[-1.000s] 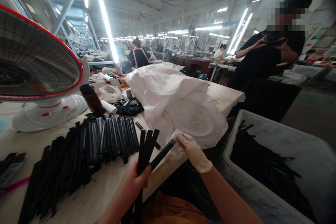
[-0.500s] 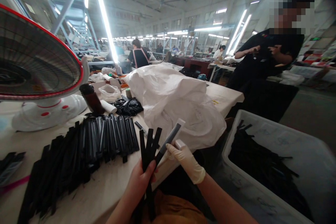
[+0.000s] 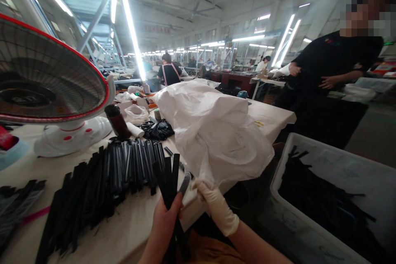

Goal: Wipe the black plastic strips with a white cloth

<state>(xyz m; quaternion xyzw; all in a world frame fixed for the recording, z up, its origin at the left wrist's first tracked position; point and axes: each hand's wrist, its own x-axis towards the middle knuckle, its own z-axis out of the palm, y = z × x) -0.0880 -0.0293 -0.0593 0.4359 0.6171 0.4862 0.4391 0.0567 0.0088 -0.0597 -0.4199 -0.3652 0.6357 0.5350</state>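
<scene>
My bare left hand (image 3: 163, 218) is closed round a bundle of long black strips (image 3: 169, 177) that fan upward. My right hand (image 3: 213, 204), in a white glove, pinches the top end of one strip (image 3: 185, 183) of that bundle, with a bit of white cloth against it. Both hands hover over the near edge of the pale table (image 3: 130, 231). To the left, a long pile of the same black strips (image 3: 102, 181) lies across the table.
A red-rimmed fan (image 3: 46, 86) stands at the left. A big white plastic bag (image 3: 216, 132) lies mid-table, with a dark bottle (image 3: 116, 121) behind the strips. A white bin (image 3: 334, 165) with black strips is at my right. A person in black (image 3: 334, 66) stands beyond it.
My gloved right hand has slid down and left along the angled strip, bringing it closer to the bundle. The view has shifted slightly. The person in black has lowered both arms.
</scene>
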